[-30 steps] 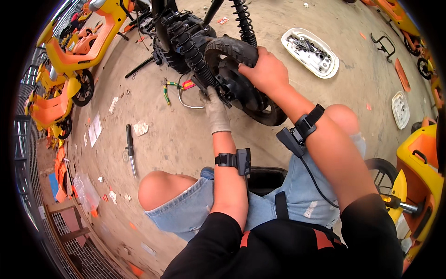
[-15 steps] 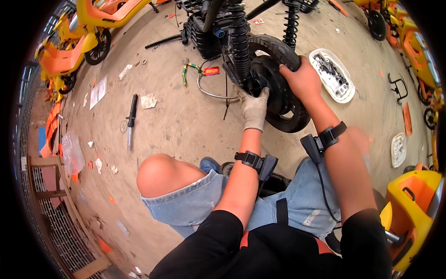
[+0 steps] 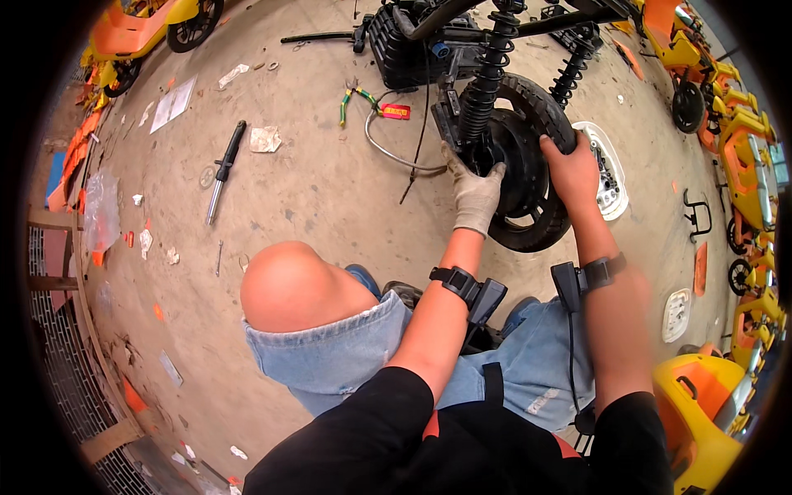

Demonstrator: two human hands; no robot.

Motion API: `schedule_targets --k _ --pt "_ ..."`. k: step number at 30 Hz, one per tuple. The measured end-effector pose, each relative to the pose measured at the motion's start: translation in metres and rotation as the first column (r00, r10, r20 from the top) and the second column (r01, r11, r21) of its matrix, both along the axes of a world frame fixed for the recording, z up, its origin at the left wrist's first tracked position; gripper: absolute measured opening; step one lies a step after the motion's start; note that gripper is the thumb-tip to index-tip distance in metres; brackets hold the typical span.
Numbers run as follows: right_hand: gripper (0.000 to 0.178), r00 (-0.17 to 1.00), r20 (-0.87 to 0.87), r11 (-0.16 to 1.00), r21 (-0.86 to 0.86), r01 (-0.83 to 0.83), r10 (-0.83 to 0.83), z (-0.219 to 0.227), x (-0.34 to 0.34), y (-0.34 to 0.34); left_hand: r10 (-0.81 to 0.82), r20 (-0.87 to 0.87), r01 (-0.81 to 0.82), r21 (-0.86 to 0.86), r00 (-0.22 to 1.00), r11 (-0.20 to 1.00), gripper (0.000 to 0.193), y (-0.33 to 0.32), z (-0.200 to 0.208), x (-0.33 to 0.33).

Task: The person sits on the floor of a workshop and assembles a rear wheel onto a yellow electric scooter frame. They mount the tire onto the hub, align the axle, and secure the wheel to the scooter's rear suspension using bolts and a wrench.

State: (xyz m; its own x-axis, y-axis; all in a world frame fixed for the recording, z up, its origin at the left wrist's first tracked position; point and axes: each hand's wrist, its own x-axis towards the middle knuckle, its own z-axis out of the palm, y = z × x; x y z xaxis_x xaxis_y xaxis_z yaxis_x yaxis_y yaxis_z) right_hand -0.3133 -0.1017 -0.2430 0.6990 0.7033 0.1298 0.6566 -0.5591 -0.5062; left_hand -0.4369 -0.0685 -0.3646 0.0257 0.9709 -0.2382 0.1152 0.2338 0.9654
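A black scooter wheel (image 3: 535, 237) stands in front of me, tilted, beneath the black scooter frame (image 3: 557, 26). My right hand (image 3: 572, 169) is bare and closed round the tyre's right side, thumb on the tread. At the hub's left side is my left hand (image 3: 478, 195) in a pale work glove. Its fingers curl in by the lower end of a black coil-spring shock absorber (image 3: 487, 78), and the thumb lies towards the hub. What those fingers hold is hidden. A second shock absorber (image 3: 573, 76) is behind the tyre.
Left of the wheel lie a silver bent cable (image 3: 394, 157), green-handled pliers (image 3: 345, 107) and a loose black-and-silver shock tube (image 3: 224, 173). A white tray of metal parts (image 3: 612, 186) sits beyond my right hand. Yellow-orange scooters (image 3: 697, 404) line the right side.
The view has shifted, so the frame and wheel now appear further right and slightly lower. Both hands keep their places on the wheel; the right hand now overlaps the parts tray's edge.
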Motion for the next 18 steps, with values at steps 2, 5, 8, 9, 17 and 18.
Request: schedule_targets --k 2,5,8,9,17,18 --pt "0.068 1.0 0.012 1.0 0.009 0.001 -0.001 -0.002 0.001 0.0 0.027 0.005 -0.027 0.015 1.0 1.0 0.122 0.0 -0.002 0.002" --pt "0.066 1.0 0.01 1.0 0.006 0.005 -0.005 0.0 0.0 -0.003 0.04 0.02 -0.041 0.015 0.999 0.999 0.12 -0.002 -0.003 0.006" --pt "0.065 1.0 0.002 1.0 0.008 0.001 -0.001 0.003 -0.004 -0.003 0.045 0.03 -0.045 0.01 0.999 0.999 0.117 -0.002 -0.004 0.007" --pt "0.065 1.0 0.008 1.0 0.005 0.007 -0.007 0.003 -0.005 -0.002 0.033 0.029 -0.033 0.012 0.999 0.999 0.118 -0.002 -0.004 0.006" --pt "0.072 0.992 -0.108 0.997 0.047 -0.062 0.067 0.0 0.01 -0.006 -0.043 -0.05 0.046 0.066 0.998 0.997 0.117 -0.004 0.003 -0.001" --pt "0.073 0.986 -0.137 0.993 0.072 -0.089 0.098 -0.002 0.012 -0.005 -0.053 -0.079 0.058 0.072 0.996 0.996 0.117 -0.002 -0.002 -0.004"
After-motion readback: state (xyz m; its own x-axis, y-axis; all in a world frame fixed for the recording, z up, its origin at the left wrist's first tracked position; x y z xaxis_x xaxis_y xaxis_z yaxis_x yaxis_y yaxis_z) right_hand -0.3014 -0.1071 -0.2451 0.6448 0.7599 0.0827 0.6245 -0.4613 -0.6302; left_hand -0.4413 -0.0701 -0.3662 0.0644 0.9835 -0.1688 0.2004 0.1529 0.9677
